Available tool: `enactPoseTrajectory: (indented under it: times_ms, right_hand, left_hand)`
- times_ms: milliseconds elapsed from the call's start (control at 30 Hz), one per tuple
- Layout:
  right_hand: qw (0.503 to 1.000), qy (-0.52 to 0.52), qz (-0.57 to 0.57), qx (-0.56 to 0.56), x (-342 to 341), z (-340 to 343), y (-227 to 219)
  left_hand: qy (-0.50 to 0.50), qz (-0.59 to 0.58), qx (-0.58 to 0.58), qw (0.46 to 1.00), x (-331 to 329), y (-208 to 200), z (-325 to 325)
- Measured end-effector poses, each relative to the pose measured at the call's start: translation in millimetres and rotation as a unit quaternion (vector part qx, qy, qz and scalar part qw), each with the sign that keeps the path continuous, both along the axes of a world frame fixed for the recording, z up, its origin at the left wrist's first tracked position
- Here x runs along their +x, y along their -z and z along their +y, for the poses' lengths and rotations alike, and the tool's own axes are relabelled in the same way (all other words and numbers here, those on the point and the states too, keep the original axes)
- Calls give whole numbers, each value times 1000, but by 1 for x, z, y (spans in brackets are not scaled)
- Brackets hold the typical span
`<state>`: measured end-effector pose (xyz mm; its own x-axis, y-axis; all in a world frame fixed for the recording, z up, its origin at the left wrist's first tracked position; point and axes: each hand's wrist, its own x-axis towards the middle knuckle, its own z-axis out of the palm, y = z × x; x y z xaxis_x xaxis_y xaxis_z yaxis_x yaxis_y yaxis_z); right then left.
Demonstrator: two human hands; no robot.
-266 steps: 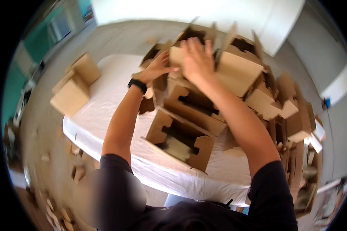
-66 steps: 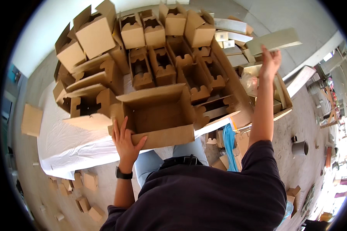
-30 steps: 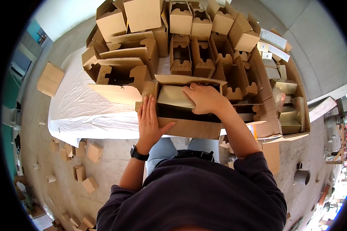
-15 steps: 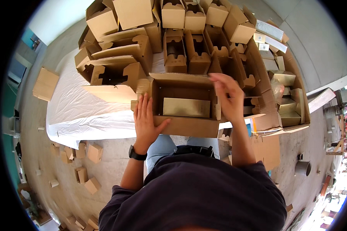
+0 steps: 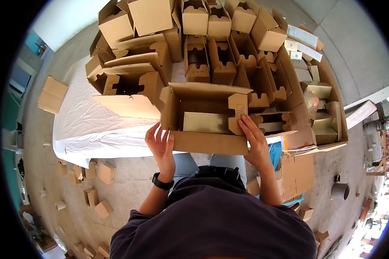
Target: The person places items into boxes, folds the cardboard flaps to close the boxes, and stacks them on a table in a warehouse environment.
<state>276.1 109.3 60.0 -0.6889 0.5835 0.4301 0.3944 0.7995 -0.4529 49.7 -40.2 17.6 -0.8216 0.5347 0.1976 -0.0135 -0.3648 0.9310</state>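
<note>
An open brown cardboard box [image 5: 209,142] sits in front of me at the near edge of the white-covered surface. A smaller box with a shiny pale-gold face [image 5: 206,122] lies inside it. At the box's right end, a notched flap [image 5: 238,113] is folded over, and my right hand [image 5: 257,144] has its fingers on that flap and the box's edge. My left hand [image 5: 162,149] is by the left front corner, palm turned up, fingers apart and slightly bent. Its thumb overlaps the box's front panel; whether the fingertips touch the cardboard is hard to tell.
Several open notched cardboard boxes [image 5: 222,60] crowd the far side. To the right, a large carton [image 5: 296,116] holds small gold and white boxes. A white cloth [image 5: 95,129] covers the surface at left. Small cardboard pieces [image 5: 106,172] lie on the floor.
My right hand has come down from the far right corner onto the right end, whose flap now folds over. My left hand has slid from the left end toward me and turned up.
</note>
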Motion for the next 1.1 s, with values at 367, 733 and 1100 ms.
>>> enactPoseTrajectory:
  times_ms: [367,733,1100]
  right_hand:
    - [998,-2,-12,-65,2,4,-4]
    - [983,-2,22,-182,4,12,-4]
    - [989,-7,28,-147,3,13,-3]
  left_hand:
    - [109,283,-120,945,-24,7,-16]
    - [96,434,-175,878,-27,-4,-7]
    - [86,428,-190,879,-34,-4,5]
